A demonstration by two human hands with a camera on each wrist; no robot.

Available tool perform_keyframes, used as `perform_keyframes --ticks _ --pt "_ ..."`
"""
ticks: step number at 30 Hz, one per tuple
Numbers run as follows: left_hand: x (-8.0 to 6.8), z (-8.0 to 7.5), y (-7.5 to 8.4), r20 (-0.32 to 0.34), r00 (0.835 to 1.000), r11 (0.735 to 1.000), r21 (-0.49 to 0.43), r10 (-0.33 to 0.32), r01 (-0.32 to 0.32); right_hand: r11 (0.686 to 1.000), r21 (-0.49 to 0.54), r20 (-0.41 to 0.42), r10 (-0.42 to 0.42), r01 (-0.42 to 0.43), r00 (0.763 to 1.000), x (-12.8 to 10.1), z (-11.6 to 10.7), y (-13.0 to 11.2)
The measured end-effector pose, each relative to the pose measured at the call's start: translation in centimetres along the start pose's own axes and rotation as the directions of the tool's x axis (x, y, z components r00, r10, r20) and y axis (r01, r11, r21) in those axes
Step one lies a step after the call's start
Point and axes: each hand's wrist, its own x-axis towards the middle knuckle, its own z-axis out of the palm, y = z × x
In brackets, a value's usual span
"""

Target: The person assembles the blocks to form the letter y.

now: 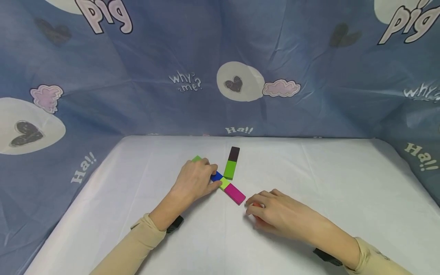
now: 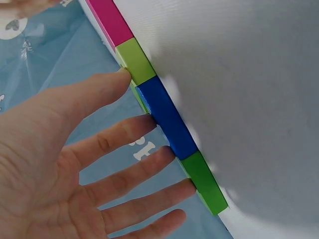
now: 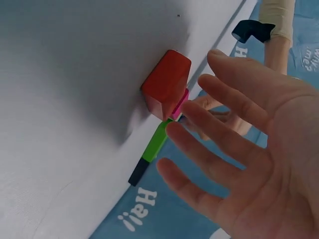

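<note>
Seven smooth, flat rectangular blocks on white cloth: row of green, blue, lime, pink; branch of green and dark; red apart. Left hand flat, straight fingers touching row. Right hand fingers spread, hovering over red block, gripping nothing.
</note>
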Motion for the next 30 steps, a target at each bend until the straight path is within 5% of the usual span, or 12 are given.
perform_keyframes --ticks 16,30 --pt "0.0 0.0 -0.1 0.012 1.000 1.000 -0.002 0.001 -0.001 0.998 -0.048 -0.074 -0.038 0.035 0.997 -1.9 0.4 -0.2" --pt "0.1 -0.1 0.0 0.029 0.999 1.000 -0.010 -0.014 0.014 0.997 -0.047 -0.007 -0.059 0.059 0.998 -1.3 0.5 -0.2"
